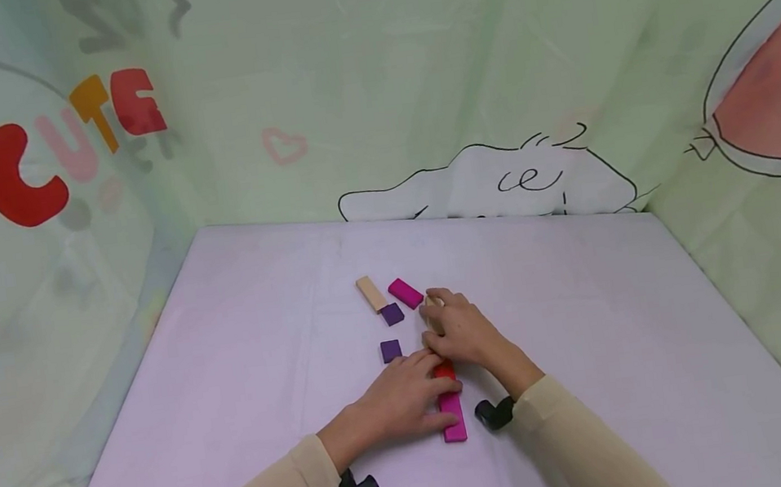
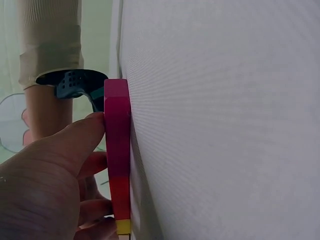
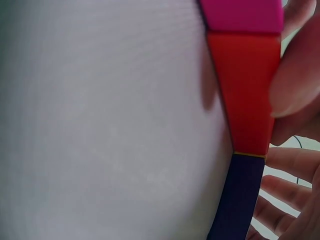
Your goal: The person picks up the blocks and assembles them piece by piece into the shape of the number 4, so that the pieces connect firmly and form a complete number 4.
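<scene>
In the head view, a magenta block (image 1: 455,431) and a red block (image 1: 443,370) lie end to end in a row. My left hand (image 1: 399,399) reaches across this row from the left. Its thumb and fingers rest along the row's upper edge in the left wrist view, where a yellow piece (image 2: 123,227) follows the red. My right hand (image 1: 463,328) bends over the far end and grips a pale wooden block (image 1: 431,301), mostly hidden under its fingers. From the right wrist, a dark purple block (image 3: 237,195) adjoins the red one, with a thin yellow line between.
Left of the row lies a purple block (image 1: 391,350). Farther back are another purple block (image 1: 392,314), a pale wooden block (image 1: 371,294) touching it, and a magenta block (image 1: 406,292). The white table (image 1: 597,348) meets printed curtains at its back and sides.
</scene>
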### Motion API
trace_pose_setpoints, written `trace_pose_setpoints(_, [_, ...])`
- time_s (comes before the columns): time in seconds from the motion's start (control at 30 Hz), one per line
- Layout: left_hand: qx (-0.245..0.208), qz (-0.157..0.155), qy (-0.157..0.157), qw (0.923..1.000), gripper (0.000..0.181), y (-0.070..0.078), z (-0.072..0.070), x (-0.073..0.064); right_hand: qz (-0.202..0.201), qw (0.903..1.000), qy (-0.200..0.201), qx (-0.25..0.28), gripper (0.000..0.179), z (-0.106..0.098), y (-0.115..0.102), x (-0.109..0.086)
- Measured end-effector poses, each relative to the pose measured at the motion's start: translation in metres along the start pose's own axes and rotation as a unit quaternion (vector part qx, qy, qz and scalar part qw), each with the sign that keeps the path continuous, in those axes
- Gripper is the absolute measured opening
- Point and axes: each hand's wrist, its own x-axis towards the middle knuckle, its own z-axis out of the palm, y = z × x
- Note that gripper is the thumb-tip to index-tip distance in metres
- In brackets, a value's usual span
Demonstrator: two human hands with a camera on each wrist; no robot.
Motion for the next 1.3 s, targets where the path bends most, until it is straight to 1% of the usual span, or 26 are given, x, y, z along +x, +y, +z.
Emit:
trace_pose_setpoints(0.27, [0.006,0.004,0.003,1.0,0.043,0.0,0.0,0.001,-0.009,0.9999,0.0,0.007,0.051,0.0,0.002,-0.001])
trace_pose_setpoints(0.43, [0.006,0.005,0.0,1.0,0.044,0.001,0.0,0.001,-0.017,0.9997,0.0,0.015,0.049,-0.001,0.003,-0.002])
trace_pose_setpoints(0.7, [0.002,0.0,-0.006,1.0,0.045,0.0,0.002,0.002,-0.015,0.9995,-0.01,0.025,0.043,-0.001,0.006,-0.002])
trace_pose_setpoints(0.83, [0.002,0.001,-0.006,1.0,0.046,0.0,0.003,0.003,-0.015,0.9995,-0.013,0.024,0.043,-0.001,0.007,-0.002])
trace_pose_setpoints(1.07, [0.003,0.001,-0.003,1.0,0.046,0.0,0.003,0.002,-0.033,0.999,-0.009,0.029,0.049,-0.002,0.012,-0.004])
trace_pose_setpoints(1.2, [0.005,-0.001,-0.005,1.0,0.045,-0.001,0.002,0.001,-0.042,0.9978,-0.007,0.05,0.048,-0.004,0.015,-0.005])
trace_pose_setpoints(1.3, [0.005,-0.002,-0.008,1.0,0.046,-0.001,0.002,0.001,-0.048,0.9972,-0.008,0.056,0.046,-0.004,0.016,-0.005])
